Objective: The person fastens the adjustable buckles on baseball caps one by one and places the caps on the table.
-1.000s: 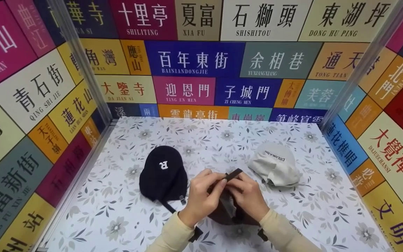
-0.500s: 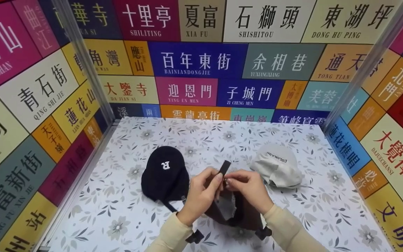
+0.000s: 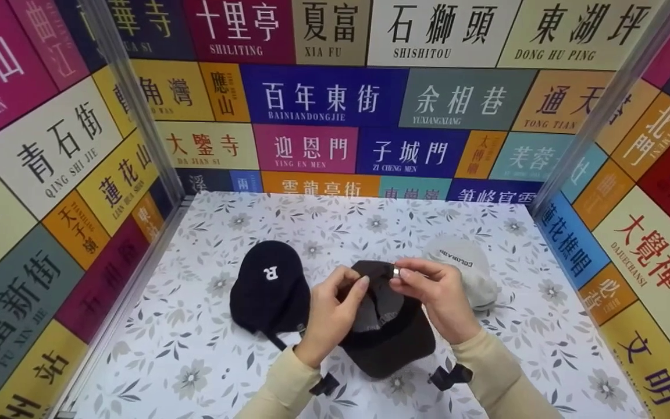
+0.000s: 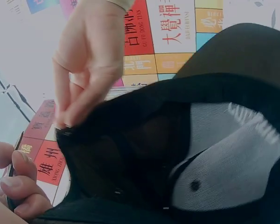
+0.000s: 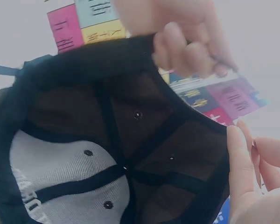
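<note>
A dark brown baseball cap [image 3: 396,356] is held up over the table, its brim toward the person and its grey-and-black inside [image 4: 219,168] showing. My left hand [image 3: 335,311] pinches the band at one side of the back opening; a thin dark strap [image 4: 10,189] shows between its fingers. My right hand [image 3: 442,297] pinches the other side of the opening, where a small metal buckle [image 3: 396,272] shows at the fingertips. In the right wrist view the back opening gapes between the two hands, and the strap and buckle are apart.
A black cap [image 3: 271,285] with a white letter R lies left of the hands, its strap loose. A pale grey cap [image 3: 469,273] lettered COLORADO sits behind the right hand, partly hidden. The flower-patterned table [image 3: 195,378] is walled by coloured sign panels [image 3: 323,96].
The hands have moved apart, the right hand rightward and up with the buckle. The brown cap has tipped so its inside and brim show; the dark strap end no longer sticks up between the hands.
</note>
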The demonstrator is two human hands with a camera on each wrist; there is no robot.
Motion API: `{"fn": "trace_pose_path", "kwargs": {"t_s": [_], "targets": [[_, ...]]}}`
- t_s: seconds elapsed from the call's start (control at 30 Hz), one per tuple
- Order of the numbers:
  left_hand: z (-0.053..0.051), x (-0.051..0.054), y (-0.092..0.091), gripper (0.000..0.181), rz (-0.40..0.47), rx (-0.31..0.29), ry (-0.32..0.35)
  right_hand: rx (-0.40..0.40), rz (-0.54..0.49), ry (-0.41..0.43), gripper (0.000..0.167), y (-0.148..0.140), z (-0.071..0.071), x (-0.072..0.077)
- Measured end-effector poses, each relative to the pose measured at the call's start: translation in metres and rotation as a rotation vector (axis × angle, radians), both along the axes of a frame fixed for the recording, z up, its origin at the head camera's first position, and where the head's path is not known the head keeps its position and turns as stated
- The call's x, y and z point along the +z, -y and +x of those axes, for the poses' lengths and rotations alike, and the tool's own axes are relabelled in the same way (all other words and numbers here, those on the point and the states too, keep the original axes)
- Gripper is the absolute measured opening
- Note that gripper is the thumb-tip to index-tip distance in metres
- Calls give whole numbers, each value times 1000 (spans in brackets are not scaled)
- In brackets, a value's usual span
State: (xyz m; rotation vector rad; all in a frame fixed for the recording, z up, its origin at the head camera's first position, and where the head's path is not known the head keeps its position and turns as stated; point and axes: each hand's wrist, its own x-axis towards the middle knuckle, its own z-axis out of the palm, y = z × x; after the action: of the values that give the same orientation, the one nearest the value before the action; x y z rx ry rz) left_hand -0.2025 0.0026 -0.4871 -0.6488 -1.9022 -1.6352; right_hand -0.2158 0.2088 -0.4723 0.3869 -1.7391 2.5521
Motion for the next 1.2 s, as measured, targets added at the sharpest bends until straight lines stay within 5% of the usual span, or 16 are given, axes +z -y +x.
{"fn": "trace_pose_path", "kwargs": {"t_s": [0.23, 0.67, 0.83, 1.07, 1.2], "targets": [[4, 11, -7, 5, 6, -9, -47, -12, -20, -82, 31, 4, 12, 10], [0, 1, -12, 7, 12, -98, 11, -33, 43, -151, 26, 8, 22, 8], [2, 4, -12, 3, -6, -42, -8, -66, 59, -154, 25, 8, 24, 8], [7, 6, -15, 2, -66, 141, -132, -105, 111, -191, 24, 10, 28, 7], [8, 6, -17, 4, -73, 155, -145, -105, 133, -215, 23, 11, 30, 6]]}}
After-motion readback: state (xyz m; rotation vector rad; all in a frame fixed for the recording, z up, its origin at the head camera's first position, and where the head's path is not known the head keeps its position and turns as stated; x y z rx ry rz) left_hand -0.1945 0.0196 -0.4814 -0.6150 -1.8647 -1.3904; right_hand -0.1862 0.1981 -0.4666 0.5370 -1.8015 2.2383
